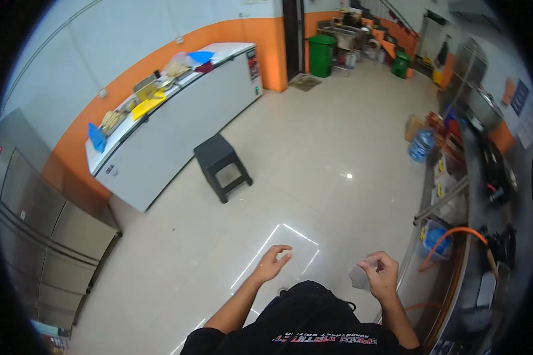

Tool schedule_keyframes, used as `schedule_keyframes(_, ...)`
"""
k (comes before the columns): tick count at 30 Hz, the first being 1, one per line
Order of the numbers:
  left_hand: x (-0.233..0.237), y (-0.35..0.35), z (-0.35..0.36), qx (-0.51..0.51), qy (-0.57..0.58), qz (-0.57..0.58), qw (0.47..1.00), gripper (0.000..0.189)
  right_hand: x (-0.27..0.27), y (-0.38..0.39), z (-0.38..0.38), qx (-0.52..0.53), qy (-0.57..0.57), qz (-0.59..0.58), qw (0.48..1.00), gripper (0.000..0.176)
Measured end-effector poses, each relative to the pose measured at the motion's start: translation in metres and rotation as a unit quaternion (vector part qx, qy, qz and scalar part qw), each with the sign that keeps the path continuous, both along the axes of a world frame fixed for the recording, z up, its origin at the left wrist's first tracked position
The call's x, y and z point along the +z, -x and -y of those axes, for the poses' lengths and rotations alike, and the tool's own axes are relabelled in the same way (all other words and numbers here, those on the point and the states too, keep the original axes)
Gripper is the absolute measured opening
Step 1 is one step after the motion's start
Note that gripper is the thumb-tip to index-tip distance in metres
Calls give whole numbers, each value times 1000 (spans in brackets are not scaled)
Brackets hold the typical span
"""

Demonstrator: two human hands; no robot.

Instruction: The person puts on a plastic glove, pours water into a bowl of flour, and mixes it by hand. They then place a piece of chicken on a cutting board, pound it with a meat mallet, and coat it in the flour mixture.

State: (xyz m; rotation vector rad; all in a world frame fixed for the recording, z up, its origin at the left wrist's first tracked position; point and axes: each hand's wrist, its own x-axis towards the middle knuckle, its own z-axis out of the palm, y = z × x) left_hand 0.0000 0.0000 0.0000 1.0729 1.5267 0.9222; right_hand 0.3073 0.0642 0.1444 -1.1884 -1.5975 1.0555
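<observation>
My right hand [385, 277] is closed, thumb and fingertips pinching a thin, see-through piece of plastic [359, 278] that hangs at the left of the fingers. Its exact kind is too blurred to name. Held out over the tiled floor, my left hand [272, 264] has its fingers loosely curved and apart, with nothing in it. Both forearms reach forward from a black printed shirt [305, 322]. Ahead of the left hand stands a dark grey plastic stool [219, 155].
A long white chest freezer [183, 115] at the left carries a yellow cloth [148, 105] and blue bags. Steel fridge doors [47, 236] stand nearer. Along the right runs a counter with an orange hose [450, 232]; a water jug [421, 145] sits beyond. Green bins [321, 56] are far back.
</observation>
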Motion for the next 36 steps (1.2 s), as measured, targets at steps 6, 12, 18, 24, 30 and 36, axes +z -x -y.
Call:
schedule_keyframes(6,91,89,-38,-55,-179,-123,975,42,-26,182,-73,172,-7,47,984,29)
schedule_keyframes(12,101,191,-108,-44,-197,-165,966,47,-21,324,-167,299,-1,-13,954,23)
schedule_keyframes(18,110,292,-182,110,-169,-82,976,34,1,463,-283,482,65,-26,874,17)
schedule_keyframes(24,107,388,-203,252,-180,-96,946,11,23,596,-351,581,-67,20,811,29)
schedule_keyframes(30,134,487,-185,319,-128,-285,895,13,43,731,-333,613,-338,48,712,66)
schedule_keyframes(36,134,632,-156,340,-140,-297,881,16,26,880,-302,701,-289,146,635,36)
